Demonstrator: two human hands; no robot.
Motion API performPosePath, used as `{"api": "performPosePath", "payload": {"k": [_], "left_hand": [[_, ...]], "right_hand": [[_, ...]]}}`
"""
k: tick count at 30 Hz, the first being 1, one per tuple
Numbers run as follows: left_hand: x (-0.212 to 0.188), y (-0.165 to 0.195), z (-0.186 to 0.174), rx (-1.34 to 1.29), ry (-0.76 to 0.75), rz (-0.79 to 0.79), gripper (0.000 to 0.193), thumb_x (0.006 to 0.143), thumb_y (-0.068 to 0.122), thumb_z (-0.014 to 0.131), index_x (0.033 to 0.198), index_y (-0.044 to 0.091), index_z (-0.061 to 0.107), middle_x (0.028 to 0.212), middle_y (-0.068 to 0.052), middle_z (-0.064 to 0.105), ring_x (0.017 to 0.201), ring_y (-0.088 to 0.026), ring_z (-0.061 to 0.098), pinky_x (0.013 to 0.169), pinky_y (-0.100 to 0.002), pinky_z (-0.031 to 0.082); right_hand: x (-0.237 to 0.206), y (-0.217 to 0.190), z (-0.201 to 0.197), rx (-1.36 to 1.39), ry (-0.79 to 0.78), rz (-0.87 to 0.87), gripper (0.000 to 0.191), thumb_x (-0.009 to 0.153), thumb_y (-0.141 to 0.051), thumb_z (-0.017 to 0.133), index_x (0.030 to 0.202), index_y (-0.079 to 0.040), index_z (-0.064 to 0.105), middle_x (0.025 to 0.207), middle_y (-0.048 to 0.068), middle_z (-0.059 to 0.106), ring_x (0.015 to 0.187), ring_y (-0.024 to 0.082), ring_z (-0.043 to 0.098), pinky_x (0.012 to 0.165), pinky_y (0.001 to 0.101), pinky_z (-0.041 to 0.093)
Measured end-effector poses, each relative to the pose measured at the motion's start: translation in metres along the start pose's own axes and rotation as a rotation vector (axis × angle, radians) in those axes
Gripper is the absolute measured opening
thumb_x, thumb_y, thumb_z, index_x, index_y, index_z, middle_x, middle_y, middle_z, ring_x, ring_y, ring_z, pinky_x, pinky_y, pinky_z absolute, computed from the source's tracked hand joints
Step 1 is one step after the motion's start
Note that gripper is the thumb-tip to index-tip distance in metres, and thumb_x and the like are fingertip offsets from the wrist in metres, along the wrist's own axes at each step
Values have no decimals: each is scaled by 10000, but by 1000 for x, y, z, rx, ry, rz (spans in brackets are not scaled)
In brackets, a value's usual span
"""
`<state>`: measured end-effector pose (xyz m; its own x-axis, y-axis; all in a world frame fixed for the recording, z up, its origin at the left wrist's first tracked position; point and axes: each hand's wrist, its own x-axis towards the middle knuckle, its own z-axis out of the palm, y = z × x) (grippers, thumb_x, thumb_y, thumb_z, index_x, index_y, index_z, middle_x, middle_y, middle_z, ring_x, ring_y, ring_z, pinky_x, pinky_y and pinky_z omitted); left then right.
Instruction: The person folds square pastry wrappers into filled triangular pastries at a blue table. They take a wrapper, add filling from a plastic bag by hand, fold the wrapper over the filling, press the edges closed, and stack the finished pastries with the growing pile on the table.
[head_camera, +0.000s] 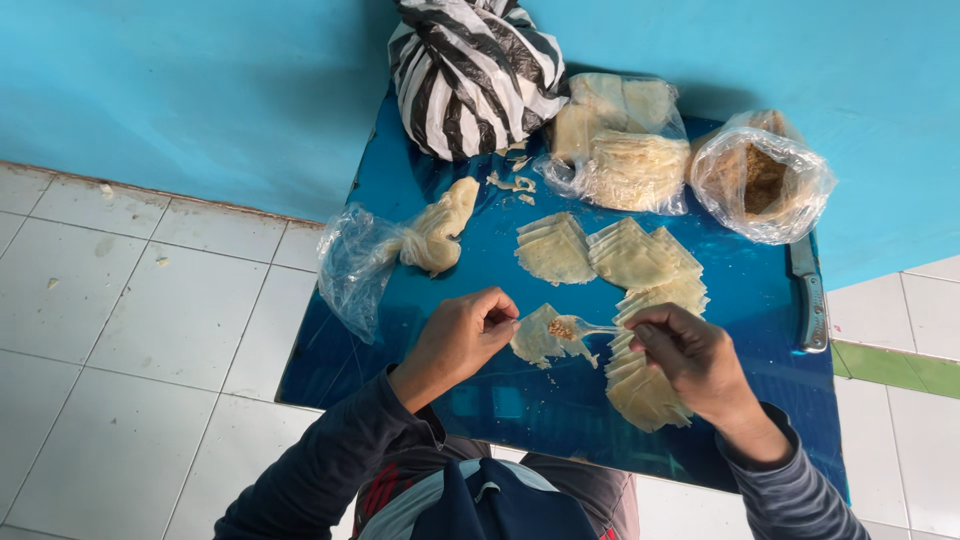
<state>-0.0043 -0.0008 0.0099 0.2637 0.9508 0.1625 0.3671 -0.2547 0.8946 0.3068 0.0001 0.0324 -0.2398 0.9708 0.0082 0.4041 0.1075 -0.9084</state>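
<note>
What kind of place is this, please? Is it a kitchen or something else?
Probably a home or small food-making spot, with the work done low on the floor: white floor tiles, a blue painted wall, and a glossy blue board holding stacked dough wrappers. No counter or stove shows.

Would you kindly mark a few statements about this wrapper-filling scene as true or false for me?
1. The right hand holds a spoon carrying brown filling over a wrapper. True.
2. The left hand rests flat on the floor tiles. False: it pinches the edge of the pastry wrapper being filled.
3. A knife lies at the right edge of the blue board. True.
4. The striped bag is red and yellow. False: it is black and white.
5. The clear bag of brown filling sits at the board's far right. True.
6. The stacked wrappers lie on the white tiles. False: they lie on the blue board.
</note>
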Motion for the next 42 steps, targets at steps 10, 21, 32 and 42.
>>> {"api": "performPosePath", "payload": {"k": [10,21,32,42], "left_hand": [[-1,-1,-1,16,-22,52,136,934,116,740,982,23,654,895,-88,749,770,-175,755,624,-293,588],[-1,-1,0,12,-29,48,138,939,116,735,990,22,648,899,-87,742,774,-177,753,640,-294,597],[-2,-2,1,26,-2,89,122,977,127,691,1039,32,646,871,-86,745,753,-176,770,597,-283,602],[-5,1,5,37,-7,146,124,985,136,689,1061,51,641,852,-93,753,740,-202,777,595,-298,607]], "right_hand": [[-6,-8,23,-575,66,-548,251,895,-24,726,1130,-103,683,977,42,755,878,180,723,818,335,516],[-11,-21,14,-765,54,-802,457,770,19,776,1193,-96,644,1024,49,740,901,201,709,853,366,437],[-9,33,-55,-810,519,-636,148,1012,78,631,1107,-35,650,1137,77,757,909,220,647,929,314,417],[54,15,-106,-1327,792,-461,241,975,-103,786,1205,-81,717,1113,104,689,1071,313,587,998,453,403]]}}
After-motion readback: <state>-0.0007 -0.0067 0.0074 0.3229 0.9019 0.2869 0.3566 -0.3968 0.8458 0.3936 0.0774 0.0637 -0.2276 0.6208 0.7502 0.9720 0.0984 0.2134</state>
